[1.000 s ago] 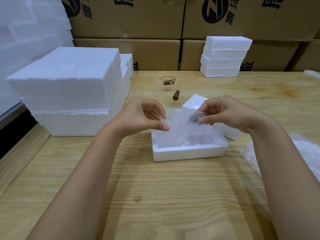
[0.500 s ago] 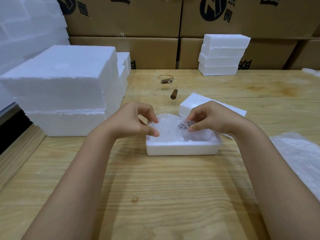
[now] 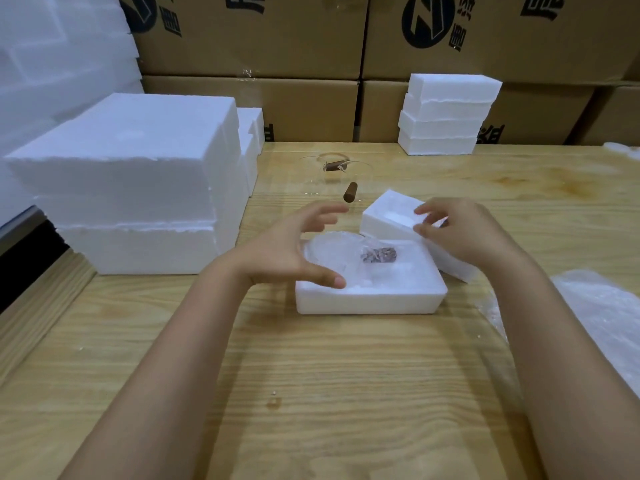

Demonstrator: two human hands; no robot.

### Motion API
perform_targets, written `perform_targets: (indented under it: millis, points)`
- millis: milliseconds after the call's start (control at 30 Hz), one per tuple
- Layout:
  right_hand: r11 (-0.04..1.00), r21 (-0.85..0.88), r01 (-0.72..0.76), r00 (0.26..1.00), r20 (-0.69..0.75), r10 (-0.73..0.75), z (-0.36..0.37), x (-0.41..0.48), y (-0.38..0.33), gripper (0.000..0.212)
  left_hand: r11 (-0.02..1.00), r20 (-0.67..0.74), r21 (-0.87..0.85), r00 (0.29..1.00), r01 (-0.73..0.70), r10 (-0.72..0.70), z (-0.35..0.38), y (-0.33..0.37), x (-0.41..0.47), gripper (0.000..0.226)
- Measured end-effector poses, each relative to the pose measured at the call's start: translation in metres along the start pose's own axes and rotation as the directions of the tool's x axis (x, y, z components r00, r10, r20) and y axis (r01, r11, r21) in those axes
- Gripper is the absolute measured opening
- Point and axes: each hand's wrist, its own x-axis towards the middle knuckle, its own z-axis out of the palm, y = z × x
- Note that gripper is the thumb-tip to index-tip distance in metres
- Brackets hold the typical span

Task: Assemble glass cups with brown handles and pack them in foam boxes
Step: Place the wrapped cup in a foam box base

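Note:
An open white foam box (image 3: 367,301) sits mid-table. Inside it lies a glass cup wrapped in clear film (image 3: 341,252), its brown handle (image 3: 379,255) showing through the wrap. My left hand (image 3: 294,251) hovers over the box's left side, fingers spread, holding nothing. My right hand (image 3: 460,233) is over the foam lid (image 3: 388,216), which leans tilted against the box's far right corner; its fingers are apart and curved above the lid, and whether they touch it I cannot tell. Farther back stand two clear glass cups with brown handles (image 3: 349,192).
Large foam blocks (image 3: 138,181) are stacked at the left. A stack of foam boxes (image 3: 446,116) stands at the back right before cardboard cartons (image 3: 249,57). Bubble wrap (image 3: 602,317) lies at the right edge. The wooden table (image 3: 346,393) stretches toward me.
Both hands let go of the wrapped cup, which now lies in the box. The left hand lifted and spread; the right hand moved to the foam lid.

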Motion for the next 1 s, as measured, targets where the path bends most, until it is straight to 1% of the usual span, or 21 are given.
perform_targets:
  millis: [33,100,200,300,367,433,567,633,767,800,933,1000]
  points:
    - [0.999,-0.039,-0.029,0.999,0.026,0.03,0.006,0.001,0.005,0.025,0.999,0.0,0.034,1.0,-0.002,0.002,0.004,-0.002,0.002,0.088]
    - [0.997,-0.038,-0.061,0.997,0.042,0.063,0.011,0.001,0.01,0.026,0.997,-0.026,0.07,0.999,-0.017,0.019,0.009,-0.005,0.005,0.086]
    - [0.998,-0.051,-0.038,0.998,0.039,0.04,0.011,0.003,0.014,0.025,0.995,-0.065,0.091,0.997,-0.036,0.042,0.012,-0.009,0.006,0.08]
    - [0.999,-0.032,-0.033,0.999,0.042,0.035,0.012,0.004,0.013,0.03,0.996,-0.085,0.082,0.995,-0.038,0.045,0.013,-0.012,0.006,0.08]
    - [0.999,-0.035,-0.027,0.999,0.039,0.028,0.012,0.003,0.013,0.031,0.997,-0.096,0.059,0.994,-0.045,0.05,0.014,-0.013,0.006,0.082]
    - [0.999,-0.014,-0.043,0.997,0.066,0.044,0.011,0.003,0.012,0.031,0.999,-0.096,0.023,0.994,-0.04,0.042,0.014,-0.013,0.006,0.087]
    - [0.997,-0.016,-0.072,0.991,0.116,0.073,0.009,0.004,0.012,0.028,1.0,-0.039,-0.028,0.999,-0.013,0.011,0.011,-0.01,0.005,0.105]
    - [0.995,-0.005,-0.097,0.984,0.149,0.097,0.007,0.004,0.011,0.028,0.994,-0.021,-0.106,1.0,0.002,-0.004,0.009,-0.006,0.004,0.107]
    - [0.981,0.065,-0.18,0.969,0.183,0.166,0.006,0.006,0.009,0.015,0.967,-0.081,-0.255,0.997,-0.008,-0.013,0.009,-0.001,0.001,0.094]
    - [0.976,0.085,-0.202,0.966,0.182,0.184,0.006,0.007,0.008,0.014,0.961,-0.089,-0.276,0.996,-0.009,-0.016,0.008,-0.001,0.001,0.091]
    - [0.938,0.224,-0.265,0.962,0.128,0.241,0.002,0.007,0.009,0.019,0.959,-0.057,-0.282,0.998,0.022,-0.04,0.009,-0.005,0.004,0.077]
    - [0.935,0.245,-0.258,0.966,0.07,0.248,-0.001,0.007,0.013,0.014,0.962,-0.035,-0.269,0.998,0.04,-0.051,0.011,-0.006,0.004,0.076]
